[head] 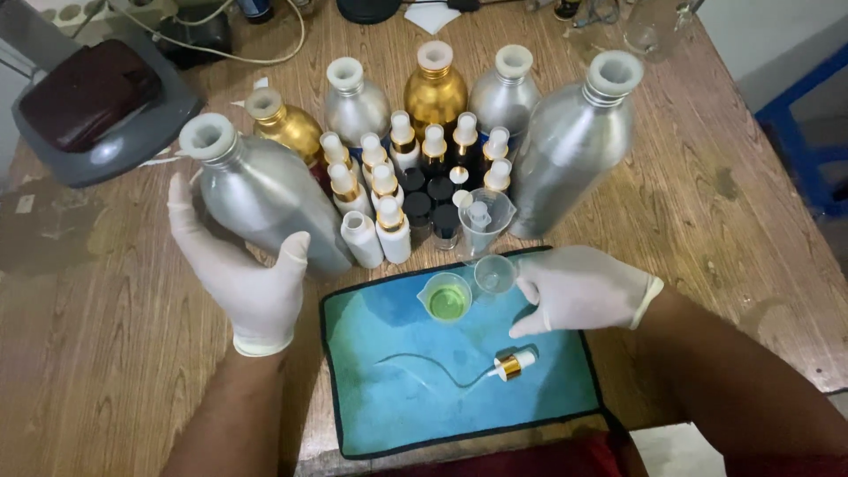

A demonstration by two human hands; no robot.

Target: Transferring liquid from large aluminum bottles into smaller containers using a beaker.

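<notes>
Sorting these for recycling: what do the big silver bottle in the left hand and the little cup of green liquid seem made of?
The big silver bottle looks like brushed aluminium: matte grey sheen, opaque. The small cup is likely clear plastic; green liquid shows through its wall.

The gloved left hand (243,274) covers the lower flank of the tilted silver metal bottle (265,190). Small dark-capped vials (428,208) sit half hidden behind white spray bottles (380,212). A clear glass vessel (654,26) and a black round object (367,9) are cut off by the top edge, and both forearms by the bottom.
</notes>
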